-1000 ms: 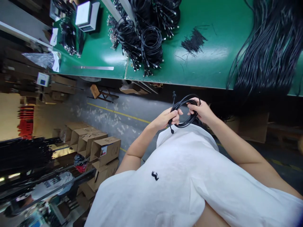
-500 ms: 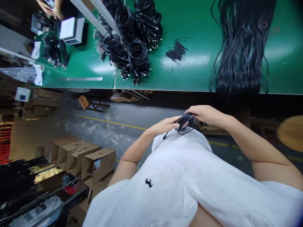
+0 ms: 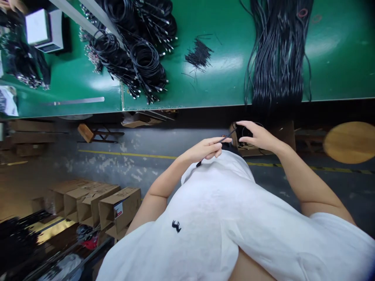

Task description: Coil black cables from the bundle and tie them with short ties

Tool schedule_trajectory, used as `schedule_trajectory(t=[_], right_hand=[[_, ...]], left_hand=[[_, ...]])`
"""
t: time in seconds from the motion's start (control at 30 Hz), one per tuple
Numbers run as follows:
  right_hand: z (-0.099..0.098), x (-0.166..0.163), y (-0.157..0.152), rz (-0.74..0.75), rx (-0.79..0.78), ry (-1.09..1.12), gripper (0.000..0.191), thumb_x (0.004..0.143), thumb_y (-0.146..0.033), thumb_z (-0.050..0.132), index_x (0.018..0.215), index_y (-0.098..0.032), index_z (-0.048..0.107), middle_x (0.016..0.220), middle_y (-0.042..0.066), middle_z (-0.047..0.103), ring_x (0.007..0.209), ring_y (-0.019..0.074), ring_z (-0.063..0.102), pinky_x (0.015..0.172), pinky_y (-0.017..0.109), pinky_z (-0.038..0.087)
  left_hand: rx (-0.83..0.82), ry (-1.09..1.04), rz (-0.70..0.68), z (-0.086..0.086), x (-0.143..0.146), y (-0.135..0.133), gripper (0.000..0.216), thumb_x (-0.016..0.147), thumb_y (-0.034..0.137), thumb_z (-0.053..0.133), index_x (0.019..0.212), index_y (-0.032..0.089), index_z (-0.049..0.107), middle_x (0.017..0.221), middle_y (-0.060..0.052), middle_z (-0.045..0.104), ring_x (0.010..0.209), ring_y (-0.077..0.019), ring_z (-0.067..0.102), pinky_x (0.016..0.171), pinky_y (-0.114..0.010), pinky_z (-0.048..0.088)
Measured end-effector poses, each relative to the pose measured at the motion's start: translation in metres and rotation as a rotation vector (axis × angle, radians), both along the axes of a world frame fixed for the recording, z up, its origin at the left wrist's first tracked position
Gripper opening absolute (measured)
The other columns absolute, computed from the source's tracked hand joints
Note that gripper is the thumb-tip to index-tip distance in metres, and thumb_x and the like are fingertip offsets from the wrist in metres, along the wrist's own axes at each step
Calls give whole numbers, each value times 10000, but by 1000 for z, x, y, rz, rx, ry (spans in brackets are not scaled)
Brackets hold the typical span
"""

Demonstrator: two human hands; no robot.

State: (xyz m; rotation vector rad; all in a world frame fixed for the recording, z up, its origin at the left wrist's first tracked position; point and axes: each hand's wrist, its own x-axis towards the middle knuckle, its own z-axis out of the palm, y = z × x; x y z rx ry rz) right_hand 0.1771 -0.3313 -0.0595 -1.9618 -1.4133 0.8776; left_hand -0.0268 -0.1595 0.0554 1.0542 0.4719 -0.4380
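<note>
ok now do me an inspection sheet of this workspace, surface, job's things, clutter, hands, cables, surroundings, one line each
Surface: green bench, glossy, with a thin metal strip near its front edge.
Job's things: thin black cable, its dark end showing below the left hand.
Clutter: loose heap of short black strips on the bench.
Hands: left closed on the cable; right hand open, contact with the cable unclear.
Cables: pale-tipped coiled bundles left of the heap; long straight bundle right of it.
Surroundings: open cardboard boxes, yellow floor line, round wooden top.
</note>
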Motion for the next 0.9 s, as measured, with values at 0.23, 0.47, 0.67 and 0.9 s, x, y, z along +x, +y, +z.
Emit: schedule_trajectory(t=[0.23, 0.47, 0.67, 0.9], right_hand=[[-23, -13, 16, -226, 8, 226, 451, 950, -459, 326, 1005, -180, 676, 1008, 90, 709, 881, 214, 664, 771, 333, 525], [18, -44, 25, 478, 72, -140, 415, 982, -434, 344, 1022, -225, 700, 949, 58, 731, 835, 196, 668, 651, 282, 423], [92, -52, 91, 393, 160, -183, 350, 956, -385, 400, 865, -211, 690, 840, 47, 706, 738, 159, 604, 591, 263, 324], [69, -38, 110, 292, 182, 259, 362, 873, -523, 531, 842, -194, 678, 791, 25, 687, 738, 154, 602, 684, 259, 409]], left_hand=[[63, -100, 743, 48, -48, 80, 403, 997, 416, 447, 1297, 199, 605, 465, 96, 344, 321, -28, 235, 318, -136, 148], [213, 88, 662, -3, -62, 60, 411, 915, 392, 618, 1235, 134, 614, 883, -64, 724, 730, -92, 683, 630, -161, 517], [-12, 10, 316, -21, -48, 12, 497, 803, 506, 719, 1084, 97, 691, 767, -57, 683, 635, -97, 622, 645, -232, 513], [-222, 111, 420, -10, -55, 23, 279, 906, 319, 612, 997, 73, 708, 522, 96, 279, 382, -9, 177, 374, -144, 196]])
